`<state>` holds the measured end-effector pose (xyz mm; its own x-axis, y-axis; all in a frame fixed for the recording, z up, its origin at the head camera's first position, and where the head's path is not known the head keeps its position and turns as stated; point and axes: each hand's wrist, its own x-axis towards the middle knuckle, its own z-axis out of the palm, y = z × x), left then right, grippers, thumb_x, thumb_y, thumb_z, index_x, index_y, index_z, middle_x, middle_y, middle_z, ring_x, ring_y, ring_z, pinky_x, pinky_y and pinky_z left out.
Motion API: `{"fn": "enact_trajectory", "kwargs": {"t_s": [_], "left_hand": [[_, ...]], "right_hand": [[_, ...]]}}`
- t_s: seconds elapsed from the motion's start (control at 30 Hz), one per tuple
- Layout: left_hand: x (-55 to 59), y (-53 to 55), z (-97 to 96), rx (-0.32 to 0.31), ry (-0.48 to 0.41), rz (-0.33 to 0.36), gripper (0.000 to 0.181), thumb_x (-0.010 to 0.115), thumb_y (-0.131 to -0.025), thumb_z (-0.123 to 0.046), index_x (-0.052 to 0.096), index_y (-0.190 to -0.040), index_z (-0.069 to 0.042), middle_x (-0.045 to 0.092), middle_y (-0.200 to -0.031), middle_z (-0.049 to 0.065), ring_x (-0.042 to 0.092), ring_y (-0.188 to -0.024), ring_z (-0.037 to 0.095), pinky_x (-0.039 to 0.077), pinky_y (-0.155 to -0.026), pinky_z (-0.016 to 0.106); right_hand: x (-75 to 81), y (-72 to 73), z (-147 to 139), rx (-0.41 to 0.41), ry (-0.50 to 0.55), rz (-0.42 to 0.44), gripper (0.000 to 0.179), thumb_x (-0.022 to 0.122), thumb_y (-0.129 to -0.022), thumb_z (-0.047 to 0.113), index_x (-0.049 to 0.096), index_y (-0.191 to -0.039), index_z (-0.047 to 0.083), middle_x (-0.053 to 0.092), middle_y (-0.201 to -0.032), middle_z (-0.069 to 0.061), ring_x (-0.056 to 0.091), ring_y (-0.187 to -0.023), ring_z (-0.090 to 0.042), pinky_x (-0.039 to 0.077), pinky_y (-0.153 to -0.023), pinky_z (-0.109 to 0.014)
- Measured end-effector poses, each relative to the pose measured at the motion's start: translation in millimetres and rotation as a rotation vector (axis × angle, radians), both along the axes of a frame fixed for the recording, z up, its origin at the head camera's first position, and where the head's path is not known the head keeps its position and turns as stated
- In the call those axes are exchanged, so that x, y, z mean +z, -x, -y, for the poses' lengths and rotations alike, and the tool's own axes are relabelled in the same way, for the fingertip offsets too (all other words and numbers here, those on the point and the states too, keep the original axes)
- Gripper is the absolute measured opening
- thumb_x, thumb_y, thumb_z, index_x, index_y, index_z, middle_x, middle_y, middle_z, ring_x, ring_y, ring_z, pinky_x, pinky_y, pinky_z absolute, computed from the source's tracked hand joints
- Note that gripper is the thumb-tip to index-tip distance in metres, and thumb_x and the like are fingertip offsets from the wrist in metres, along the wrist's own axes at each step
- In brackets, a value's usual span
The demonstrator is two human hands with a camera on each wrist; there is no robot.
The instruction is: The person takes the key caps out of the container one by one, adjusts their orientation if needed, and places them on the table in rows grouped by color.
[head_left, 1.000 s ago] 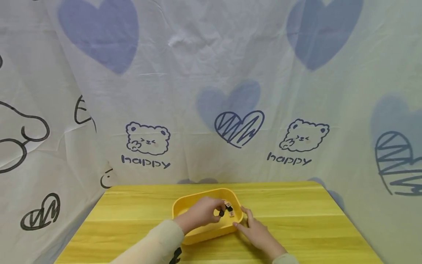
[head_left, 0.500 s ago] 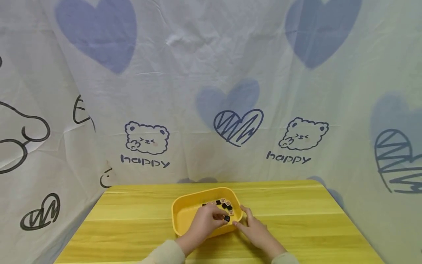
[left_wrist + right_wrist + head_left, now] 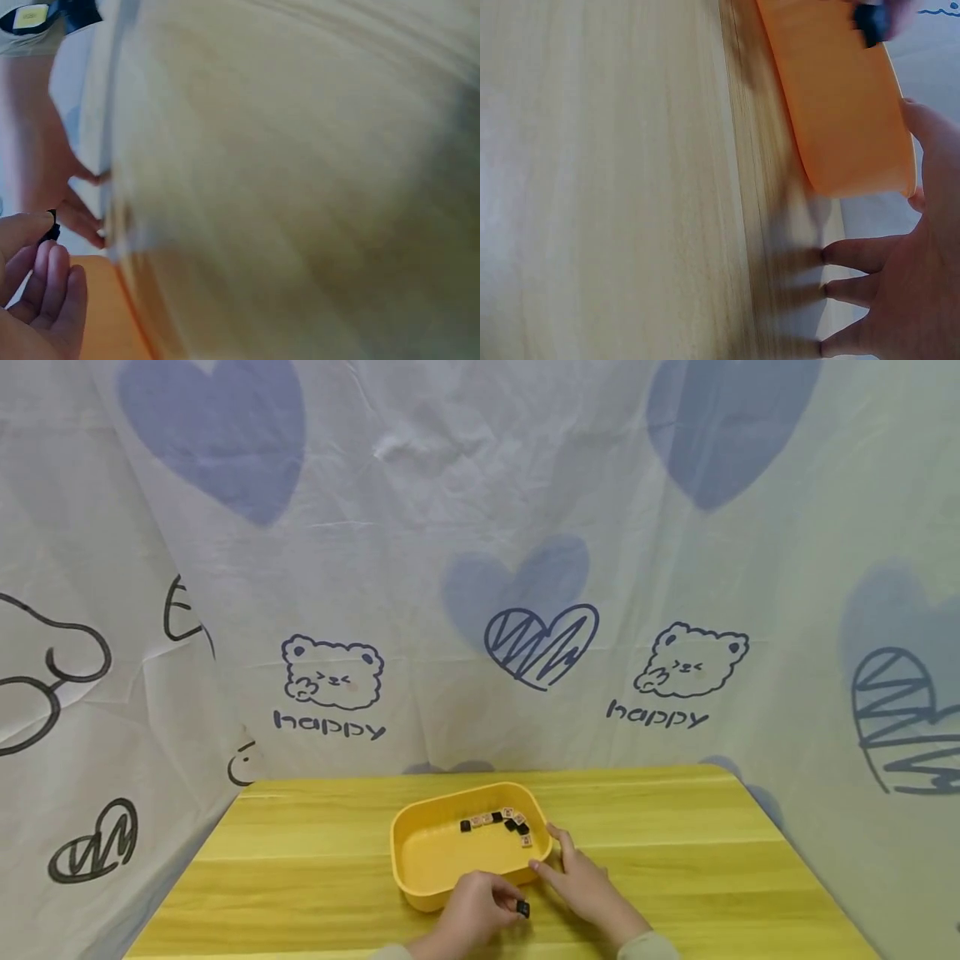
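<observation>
Pinched between thumb and fingers of my left hand (image 3: 474, 906) is a small black block (image 3: 522, 908), held in front of the near wall of a yellow plastic tub (image 3: 442, 893). The block (image 3: 51, 231) also shows at the fingertips in the left wrist view. My right hand (image 3: 588, 889) grips the tub's right corner with thumb and index finger; its other fingers (image 3: 855, 289) are spread down to the tabletop. Inside the tub, small black blocks (image 3: 497, 817) and cream blocks with printed faces (image 3: 526, 841) curve along the back and right side.
The tub stands on a yellow wood-grain table (image 3: 675, 843). Behind it hangs a pale cloth (image 3: 420, 568) printed with hearts and bears, and more cloth closes in the left and right sides.
My left hand has come from inside the tub, back over its near rim toward me, with a black block in its fingers. The right hand keeps its grip on the corner.
</observation>
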<state>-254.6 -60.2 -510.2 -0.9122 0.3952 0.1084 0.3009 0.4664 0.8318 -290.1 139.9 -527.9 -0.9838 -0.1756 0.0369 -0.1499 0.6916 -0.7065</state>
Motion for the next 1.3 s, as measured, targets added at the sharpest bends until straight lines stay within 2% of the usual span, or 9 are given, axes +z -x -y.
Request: {"fn": "enact_trajectory", "kwargs": {"t_s": [0.1,0.33,0.57,0.73,0.8,0.9,0.97,1.13,1.3], "left_hand": [[-7.9,-0.2,0.2,-0.023,0.047,0.0,0.01,0.082,-0.074,-0.001,0.077,-0.08,-0.006,0.063,-0.066,-0.011,0.056,-0.059,0.001,0.048,-0.056,0.02],[-21.8,-3.5,0.7,-0.065,0.097,0.087,0.012,0.081,-0.071,0.003,0.077,-0.075,-0.008,0.064,-0.062,-0.01,0.058,-0.055,0.003,0.049,-0.053,0.021],[-23.5,-1.8,-0.4,-0.072,0.118,0.017,0.015,0.08,-0.07,0.004,0.076,-0.072,-0.01,0.061,-0.059,-0.014,0.056,-0.053,0.0,0.047,-0.052,0.019],[-25.8,-3.7,0.5,-0.085,0.106,0.104,0.016,0.078,-0.07,0.005,0.073,-0.071,-0.011,0.06,-0.058,-0.008,0.055,-0.051,0.005,0.046,-0.049,0.022],[-27.3,-4.8,0.7,-0.083,0.104,0.118,0.016,0.078,-0.069,0.004,0.072,-0.071,-0.011,0.059,-0.058,-0.008,0.055,-0.051,0.006,0.046,-0.048,0.022],[-28.0,-6.2,0.9,-0.083,0.105,0.099,0.016,0.079,-0.068,0.003,0.072,-0.071,-0.011,0.058,-0.058,-0.008,0.055,-0.051,0.005,0.046,-0.049,0.021],[-28.3,-6.6,0.8,-0.08,0.11,0.073,0.015,0.08,-0.068,0.001,0.072,-0.072,-0.011,0.058,-0.058,-0.009,0.054,-0.051,0.004,0.046,-0.049,0.021],[-29.4,-6.7,1.6,-0.079,0.108,0.047,0.012,0.08,-0.068,-0.002,0.074,-0.074,-0.011,0.057,-0.058,-0.01,0.052,-0.05,0.003,0.045,-0.048,0.021],[-23.0,-5.9,5.1,-0.08,0.102,0.025,0.011,0.082,-0.072,-0.007,0.075,-0.081,-0.006,0.059,-0.06,-0.011,0.054,-0.052,0.002,0.046,-0.051,0.021]], "right_hand": [[0.8,0.9,0,-0.008,-0.002,0.01,0.074,0.055,-0.094,0.054,0.031,-0.15,0.012,0.049,-0.138,-0.028,0.047,-0.124,-0.046,0.01,-0.095,-0.08],[1.7,0.3,0,-0.013,0.001,0.034,0.076,0.055,-0.094,0.055,0.029,-0.151,0.012,0.049,-0.137,-0.029,0.047,-0.123,-0.048,0.009,-0.095,-0.08],[3.2,1.1,0,-0.015,-0.006,0.018,0.077,0.055,-0.094,0.056,0.029,-0.151,0.012,0.05,-0.136,-0.03,0.048,-0.122,-0.048,0.011,-0.095,-0.08],[2.9,-0.6,-1,-0.014,-0.007,0.051,0.08,0.057,-0.091,0.059,0.03,-0.15,0.012,0.054,-0.13,-0.032,0.057,-0.111,-0.045,0.034,-0.094,-0.068],[3.2,-1.9,0,-0.032,-0.026,0.063,0.081,0.059,-0.089,0.06,0.033,-0.148,0.011,0.057,-0.126,-0.03,0.058,-0.109,-0.044,0.036,-0.095,-0.066],[4.7,-3.7,2,-0.058,-0.076,0.018,0.082,0.065,-0.084,0.06,0.04,-0.143,0.009,0.061,-0.125,-0.024,0.058,-0.11,-0.042,0.026,-0.098,-0.07],[6.2,-4.2,3,-0.055,-0.085,-0.028,0.083,0.069,-0.082,0.058,0.041,-0.144,0.01,0.058,-0.131,-0.02,0.055,-0.116,-0.042,0.02,-0.098,-0.074],[9.6,-4.0,2,-0.014,-0.064,-0.061,0.081,0.072,-0.081,0.054,0.045,-0.146,0.014,0.051,-0.141,-0.015,0.048,-0.125,-0.041,0.027,-0.099,-0.07],[10.8,-5.2,6,-0.087,-0.144,-0.076,0.076,0.072,-0.078,0.061,0.059,-0.133,0.011,0.062,-0.127,-0.013,0.056,-0.115,-0.039,0.031,-0.098,-0.064]]}}
